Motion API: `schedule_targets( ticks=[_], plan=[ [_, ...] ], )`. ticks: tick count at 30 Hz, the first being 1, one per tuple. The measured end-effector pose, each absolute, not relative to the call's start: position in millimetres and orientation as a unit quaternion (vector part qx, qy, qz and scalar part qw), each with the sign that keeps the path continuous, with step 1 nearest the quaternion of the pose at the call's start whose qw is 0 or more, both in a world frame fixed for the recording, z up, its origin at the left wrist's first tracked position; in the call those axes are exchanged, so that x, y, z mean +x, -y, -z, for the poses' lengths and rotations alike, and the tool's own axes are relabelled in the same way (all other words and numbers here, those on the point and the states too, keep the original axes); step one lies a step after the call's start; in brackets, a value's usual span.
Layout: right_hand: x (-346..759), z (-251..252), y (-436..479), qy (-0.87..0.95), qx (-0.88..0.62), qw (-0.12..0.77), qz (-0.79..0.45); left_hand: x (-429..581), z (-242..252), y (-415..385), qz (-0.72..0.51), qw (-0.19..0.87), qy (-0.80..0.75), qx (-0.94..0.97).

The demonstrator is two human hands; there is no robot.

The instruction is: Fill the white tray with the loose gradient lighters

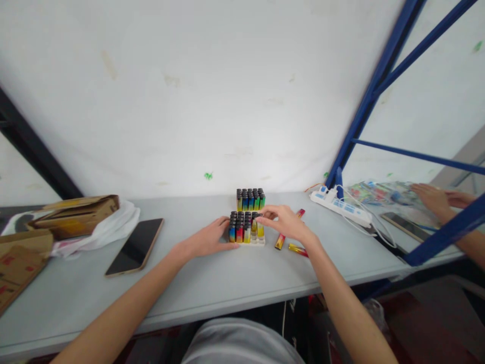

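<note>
A white tray (pixel 260 242) of upright coloured lighters (pixel 239 230) with black tops stands on the grey table (pixel 227 283). My left hand (pixel 212 237) rests against the tray's left side, fingers curled on it. My right hand (pixel 284 221) reaches over the tray's right end, fingertips pinched on the top of a lighter (pixel 259 222) in the tray. A second full block of lighters (pixel 250 199) stands just behind. Three loose red-and-yellow lighters (pixel 280 241) lie on the table under and right of my right hand.
A phone (pixel 135 245) lies face up at left, beside a white bag (pixel 109 227) and cardboard boxes (pixel 76 215). A white power strip (pixel 339 206) with cables sits at right by a blue frame (pixel 364 111). Another person's hands (pixel 435 199) work at far right.
</note>
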State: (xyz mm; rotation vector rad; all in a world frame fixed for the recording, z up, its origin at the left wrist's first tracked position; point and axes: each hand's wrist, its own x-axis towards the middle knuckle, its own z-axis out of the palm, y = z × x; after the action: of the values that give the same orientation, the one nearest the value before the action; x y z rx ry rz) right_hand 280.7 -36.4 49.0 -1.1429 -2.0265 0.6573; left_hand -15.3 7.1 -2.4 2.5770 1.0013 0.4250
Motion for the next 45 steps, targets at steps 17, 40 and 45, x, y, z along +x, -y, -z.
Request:
schedule_targets(
  ticks=[17, 40, 45],
  plan=[
    [272, -40, 31, 0.816, -0.453, 0.296, -0.205, -17, 8, -11, -0.161, 0.176, -0.344, 0.908],
    [414, -38, 22, 0.649, -0.731, 0.165, -0.131, -17, 6, -12, -0.153, 0.187, -0.358, 0.902],
    [397, -40, 19, 0.665, -0.726, 0.133, -0.118, -18, 8, -13, -0.141, 0.172, -0.358, 0.907]
  ],
)
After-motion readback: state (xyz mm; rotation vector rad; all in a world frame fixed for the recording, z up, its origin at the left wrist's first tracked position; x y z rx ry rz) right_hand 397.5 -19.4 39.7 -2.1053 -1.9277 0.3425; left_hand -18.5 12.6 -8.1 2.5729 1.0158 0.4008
